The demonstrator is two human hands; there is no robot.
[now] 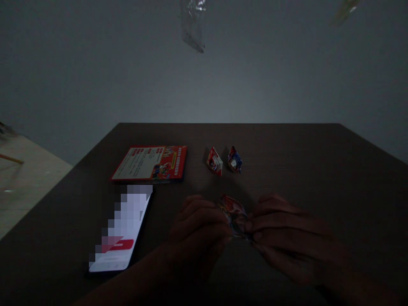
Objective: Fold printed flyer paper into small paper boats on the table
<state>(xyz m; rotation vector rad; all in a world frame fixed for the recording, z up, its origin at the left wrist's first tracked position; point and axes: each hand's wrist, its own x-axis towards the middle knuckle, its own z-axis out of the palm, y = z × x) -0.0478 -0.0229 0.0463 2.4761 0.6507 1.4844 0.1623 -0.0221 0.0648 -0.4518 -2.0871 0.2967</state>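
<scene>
A dark, colourfully printed piece of folded paper or card [234, 212] is held up between my two hands, above the near part of the table. My left hand [200, 225] is closed, its fingers and thumb pinching the left side of it. From the other side, the closed fingers of my right hand [290, 233] grip its right edge. Beyond my hands, two small folded printed pieces stand on the table: a red and white one [215, 161] and a blue one [235, 160]. The dim light hides the finer print.
A brown table [287, 148] stands against a pale wall. On its left lie a red and white printed booklet or pack [149, 163] and a lit phone [124, 233] with part of its screen blurred. A clear plastic bag [193, 25] hangs at the top.
</scene>
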